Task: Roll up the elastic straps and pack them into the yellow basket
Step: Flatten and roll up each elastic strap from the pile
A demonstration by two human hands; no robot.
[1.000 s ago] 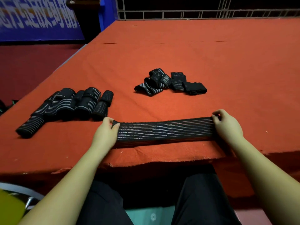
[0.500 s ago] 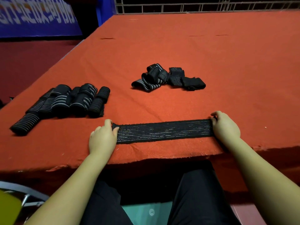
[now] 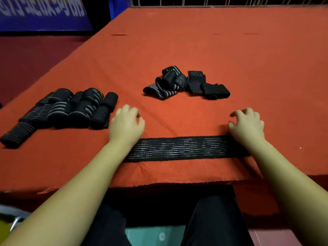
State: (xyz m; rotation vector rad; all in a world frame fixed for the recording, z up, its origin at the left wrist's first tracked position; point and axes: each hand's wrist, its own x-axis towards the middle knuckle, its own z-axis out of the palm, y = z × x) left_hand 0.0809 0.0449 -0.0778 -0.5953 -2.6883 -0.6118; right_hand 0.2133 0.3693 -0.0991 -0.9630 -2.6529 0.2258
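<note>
A black elastic strap with grey stripes (image 3: 182, 149) lies flat and stretched out along the near edge of the red table (image 3: 230, 55). My left hand (image 3: 126, 124) hovers just beyond the strap's left end, fingers loosely curled and holding nothing. My right hand (image 3: 247, 126) is past the strap's right end, fingers also loosely curled and empty; both wrists cross over the strap's ends. A pile of unrolled straps (image 3: 184, 83) lies at mid-table. Several rolled straps (image 3: 67, 109) lie in a row at the left. A yellow sliver (image 3: 3, 226) shows at the bottom left corner.
The table's near edge (image 3: 159, 183) runs just below the flat strap, with my dark trousers (image 3: 213, 221) under it. A blue banner (image 3: 42, 13) and a railing (image 3: 213, 0) stand beyond the far side. A metal chair frame (image 3: 16, 219) sits low at the left.
Both hands let go of the strap's ends and moved forward past it toward mid-table. The strap now lies flat by itself near the table edge.
</note>
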